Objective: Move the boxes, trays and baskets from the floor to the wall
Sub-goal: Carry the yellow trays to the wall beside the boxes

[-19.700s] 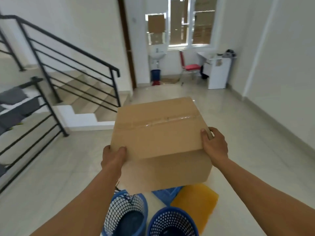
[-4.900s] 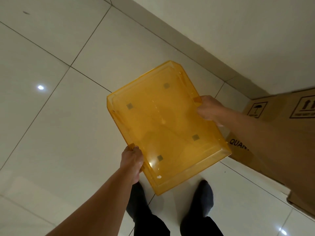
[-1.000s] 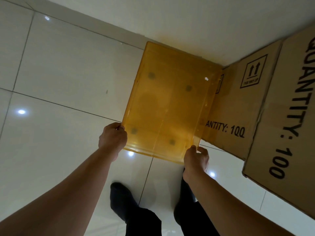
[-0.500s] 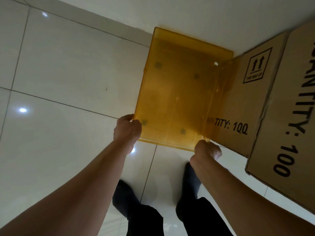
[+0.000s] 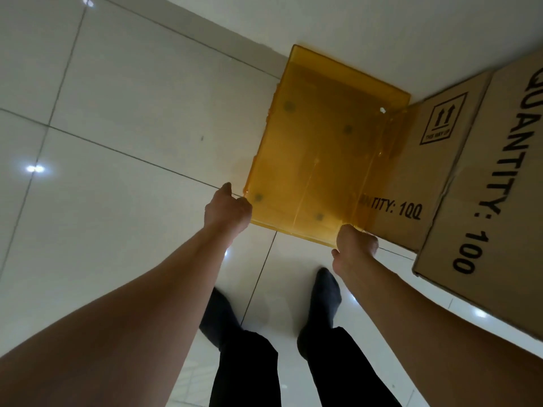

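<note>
Translucent amber plastic tray (image 5: 317, 148), matt brown cardboard boxes (image 5: 470, 183), glossy pale floor tiles (image 5: 117, 113)

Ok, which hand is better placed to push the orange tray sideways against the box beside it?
Left, probably: the left hand grips the tray corner away from the box; the right hand sits beside the box.

a person seen from their own head height. the left forearm (image 5: 164, 289) and right forearm (image 5: 417, 298) are bare along their whole visible length. the left hand (image 5: 227, 211) and right hand (image 5: 355, 245) are bare as well. the legs wear plain black trousers (image 5: 246, 371) with straight, loose hems. the left sock (image 5: 217, 315) and right sock (image 5: 326, 292) are dark charcoal, snug, slightly lighter than the trousers.
</note>
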